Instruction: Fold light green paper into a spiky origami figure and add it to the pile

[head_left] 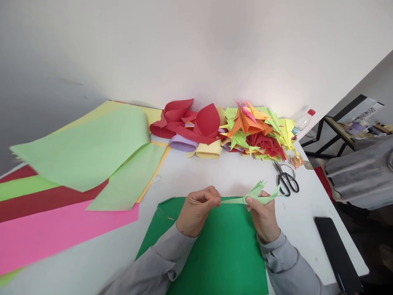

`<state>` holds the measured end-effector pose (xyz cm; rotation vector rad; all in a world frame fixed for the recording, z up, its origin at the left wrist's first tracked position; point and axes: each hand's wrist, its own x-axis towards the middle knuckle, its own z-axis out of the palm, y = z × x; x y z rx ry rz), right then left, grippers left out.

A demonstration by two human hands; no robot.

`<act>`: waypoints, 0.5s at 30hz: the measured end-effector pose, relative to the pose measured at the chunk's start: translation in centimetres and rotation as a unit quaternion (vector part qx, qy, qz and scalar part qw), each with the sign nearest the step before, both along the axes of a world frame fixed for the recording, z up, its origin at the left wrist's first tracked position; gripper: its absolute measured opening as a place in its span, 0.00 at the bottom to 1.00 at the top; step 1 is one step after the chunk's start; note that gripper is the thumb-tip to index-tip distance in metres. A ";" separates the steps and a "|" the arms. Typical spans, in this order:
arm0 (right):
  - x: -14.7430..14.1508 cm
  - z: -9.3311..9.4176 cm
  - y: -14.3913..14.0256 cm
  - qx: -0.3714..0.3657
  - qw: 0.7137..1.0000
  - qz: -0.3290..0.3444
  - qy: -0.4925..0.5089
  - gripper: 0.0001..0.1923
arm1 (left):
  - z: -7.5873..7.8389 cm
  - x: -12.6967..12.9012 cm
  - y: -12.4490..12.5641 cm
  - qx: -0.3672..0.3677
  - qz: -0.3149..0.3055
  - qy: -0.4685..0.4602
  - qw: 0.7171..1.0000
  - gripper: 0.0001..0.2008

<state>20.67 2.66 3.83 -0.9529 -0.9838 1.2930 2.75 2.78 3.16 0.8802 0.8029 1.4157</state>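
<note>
Both hands hold a folded light green paper figure [256,194] just above a dark green sheet [221,250] on the white table [215,172]. My left hand [196,209] pinches its thin left tip between thumb and fingers. My right hand [263,217] grips its body, and pointed flaps stick out up and to the right. Grey sleeves cover both forearms.
Large sheets of light green [89,151], yellow, red and pink paper [55,231] lie at the left. A heap of folded paper figures [254,131] and curled red paper [190,121] sits along the wall. Black scissors [287,180], a plastic bottle [302,121] and a phone [336,252] are at the right.
</note>
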 end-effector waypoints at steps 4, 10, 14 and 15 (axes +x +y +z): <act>0.1 0.0 0.0 -0.001 1.000 0.007 0.002 0.16 | 0.1 0.1 0.0 -0.021 0.021 0.001 1.000 0.19; 0.0 0.0 0.0 0.005 1.000 0.005 0.002 0.15 | -0.1 0.2 0.2 -0.075 0.050 -0.039 0.995 0.19; 0.0 0.0 0.2 -0.006 0.999 -0.012 0.034 0.14 | -0.2 0.0 0.3 -0.113 0.090 -0.101 0.984 0.18; 0.1 0.0 0.3 -0.009 0.999 -0.016 0.040 0.14 | -0.1 -0.1 0.3 -0.107 0.088 -0.102 0.985 0.17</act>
